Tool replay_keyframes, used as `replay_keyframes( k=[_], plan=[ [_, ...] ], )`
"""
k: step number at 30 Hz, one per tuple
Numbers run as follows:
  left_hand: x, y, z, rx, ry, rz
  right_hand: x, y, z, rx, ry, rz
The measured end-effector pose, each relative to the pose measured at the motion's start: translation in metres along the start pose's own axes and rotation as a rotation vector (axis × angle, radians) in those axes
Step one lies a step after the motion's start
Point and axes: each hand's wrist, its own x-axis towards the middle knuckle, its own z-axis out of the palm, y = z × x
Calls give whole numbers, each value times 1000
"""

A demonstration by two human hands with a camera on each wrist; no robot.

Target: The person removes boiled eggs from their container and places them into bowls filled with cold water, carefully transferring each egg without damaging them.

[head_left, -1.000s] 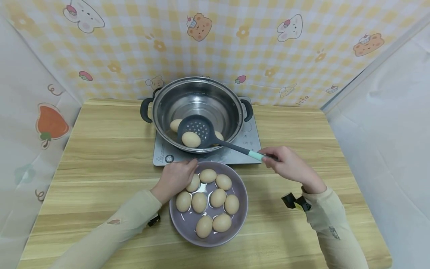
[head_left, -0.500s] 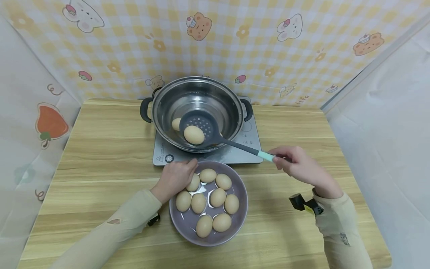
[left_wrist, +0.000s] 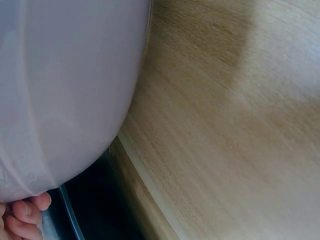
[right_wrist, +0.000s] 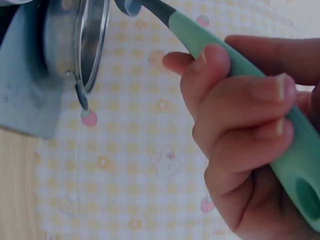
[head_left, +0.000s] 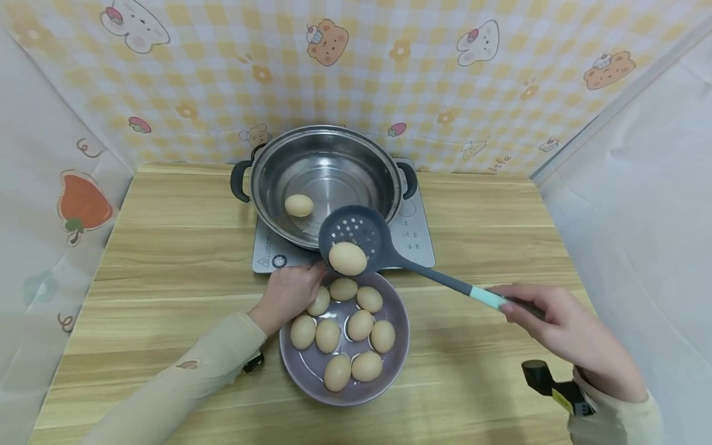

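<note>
My right hand (head_left: 567, 327) grips the mint-green handle of a dark grey skimmer (head_left: 381, 232); its fingers (right_wrist: 245, 100) wrap the handle in the right wrist view. One beige egg (head_left: 347, 258) lies in the skimmer's perforated head, which overlaps the pot's near rim and the far edge of a purple bowl (head_left: 303, 374). Several eggs (head_left: 328, 335) sit in that bowl. At the bowl's upper-left rim, my left hand (head_left: 289, 289) holds on, with fingertips (left_wrist: 27, 212) against the rim in the left wrist view. Another egg (head_left: 298, 205) rests inside the steel pot (head_left: 328, 148).
The pot has black side handles and stands on a grey induction cooktop (head_left: 414, 232) at the back of the wooden table (head_left: 183, 247). Behind it hangs a yellow-checked cloth (head_left: 384, 93). White sheets (head_left: 645, 216) border both sides.
My right hand has drawn the skimmer with its egg toward me and to the right, from inside the pot to the bowl's far edge. My left hand has stayed at the bowl.
</note>
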Motion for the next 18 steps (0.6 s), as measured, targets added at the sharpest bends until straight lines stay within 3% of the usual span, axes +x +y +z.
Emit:
replay_keyframes(
  k=[4,8,14,18],
  plan=[
    [0,0,-1,-21,-41,-10,-16,7,3,-15,16,-61],
    [0,-1,-2,-28,-85,-21,-24,16,7,40,7,-138],
    [0,-1,-2,-35,-123,-31,-26,30,19,60,12,-230],
    [-1,-1,-2,-38,-130,-35,-23,37,29,42,24,-243]
  ],
)
